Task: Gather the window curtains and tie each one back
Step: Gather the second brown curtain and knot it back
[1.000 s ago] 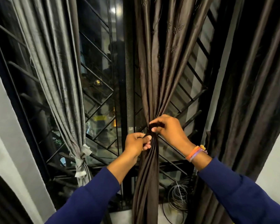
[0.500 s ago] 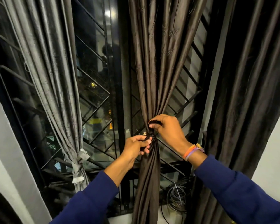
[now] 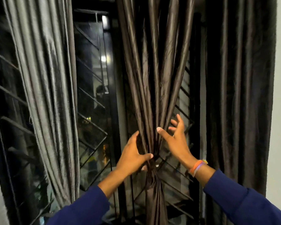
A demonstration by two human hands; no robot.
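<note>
Your left hand [image 3: 133, 157] grips the brown curtain [image 3: 154, 82] just above its cinched waist, hiding the tie. Your right hand [image 3: 175, 140] hovers beside it, fingers spread

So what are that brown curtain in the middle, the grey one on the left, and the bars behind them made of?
The brown curtain looks like a thin satin-like fabric, maybe polyester or silk: its folds carry long glossy highlights. The grey curtain seems a similar sheeny cloth, with a slightly rougher, slubbed texture. The window bars look like dark painted metal: thin, straight and rigid, though the paint is a guess.
</note>
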